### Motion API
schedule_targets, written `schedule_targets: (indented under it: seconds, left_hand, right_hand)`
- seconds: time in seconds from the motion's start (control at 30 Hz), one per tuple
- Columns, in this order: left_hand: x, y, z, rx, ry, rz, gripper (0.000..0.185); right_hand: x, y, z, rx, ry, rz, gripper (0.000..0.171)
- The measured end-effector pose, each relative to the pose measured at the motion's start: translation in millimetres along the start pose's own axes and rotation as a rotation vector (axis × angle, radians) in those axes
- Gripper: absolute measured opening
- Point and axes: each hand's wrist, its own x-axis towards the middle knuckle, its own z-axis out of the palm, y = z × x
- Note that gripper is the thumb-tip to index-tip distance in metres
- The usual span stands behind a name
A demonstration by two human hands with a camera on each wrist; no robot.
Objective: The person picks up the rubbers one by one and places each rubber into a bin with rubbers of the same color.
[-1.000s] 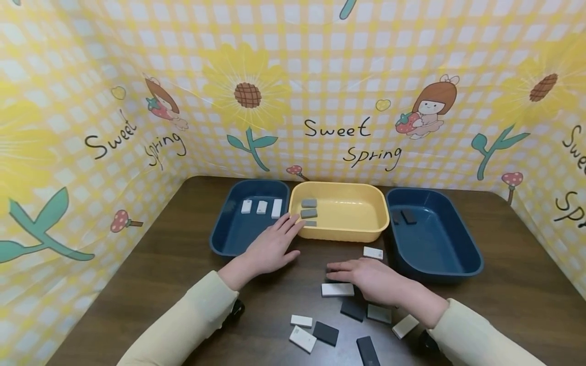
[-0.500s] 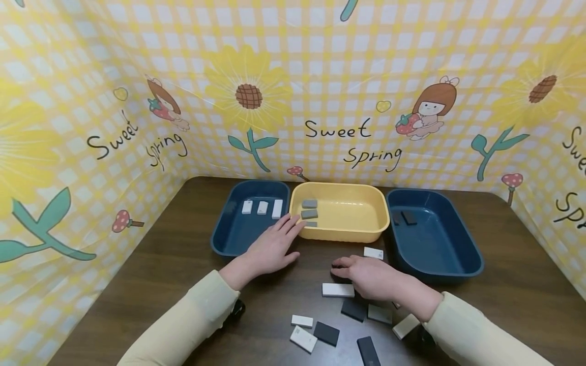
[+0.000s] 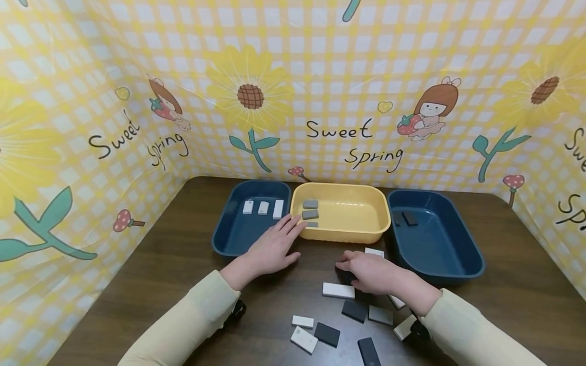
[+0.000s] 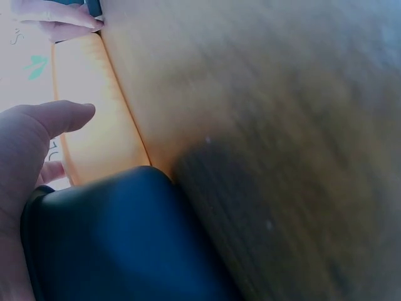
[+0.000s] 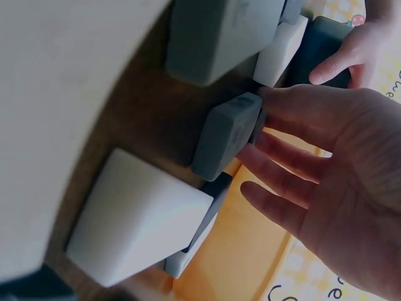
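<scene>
My right hand (image 3: pixel 373 272) is low over the table with its thumb and fingers curled in. Between them it pinches a small dark block (image 3: pixel 344 276), partly covered by the fingers. In the right wrist view a grey-green block (image 5: pixel 227 135) stands right before this dark block (image 5: pixel 257 128). Just below the hand lies a white block (image 3: pixel 339 291), and another white block (image 3: pixel 374 252) shows behind it. My left hand (image 3: pixel 270 249) has its fingers stretched out, resting at the meeting rims of the left blue tub (image 3: pixel 224 244) and yellow tub (image 3: pixel 341 235). It holds nothing.
Several white, grey and dark blocks, such as a black block (image 3: pixel 327 334) and a grey block (image 3: pixel 380 315), lie nearer the front. The right blue tub (image 3: pixel 439 249) contains dark blocks. White blocks lie in the left tub, grey ones in the yellow tub.
My right hand has drawn slightly to the right, and its fingers have curled further around the dark block, which has shifted with them. The left hand stays where it was.
</scene>
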Motion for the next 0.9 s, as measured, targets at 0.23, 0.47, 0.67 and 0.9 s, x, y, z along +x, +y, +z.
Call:
schedule_targets:
  seconds: [0.23, 0.47, 0.67, 0.9]
  left_hand:
    - [1.1, 0.8, -1.1, -0.011, 0.002, -0.002, 0.075]
    - [0.1, -0.2, 0.2, -0.017, 0.006, 0.0, 0.075]
    - [-0.8, -0.9, 0.8, -0.03, 0.03, 0.016, 0.074]
    - [0.5, -1.7, 1.7, -0.014, 0.043, 0.021, 0.074]
  right_hand:
    - [1.4, 4.2, 0.9, -0.004, 0.019, 0.0, 0.042]
    - [-1.8, 5.4, -1.7, -0.012, 0.045, 0.005, 0.042]
    - [-15.0, 5.6, -16.8, -0.005, 0.083, 0.021, 0.043]
    - [-35.6, 10.7, -34.1, 0.025, 0.088, 0.091, 0.045]
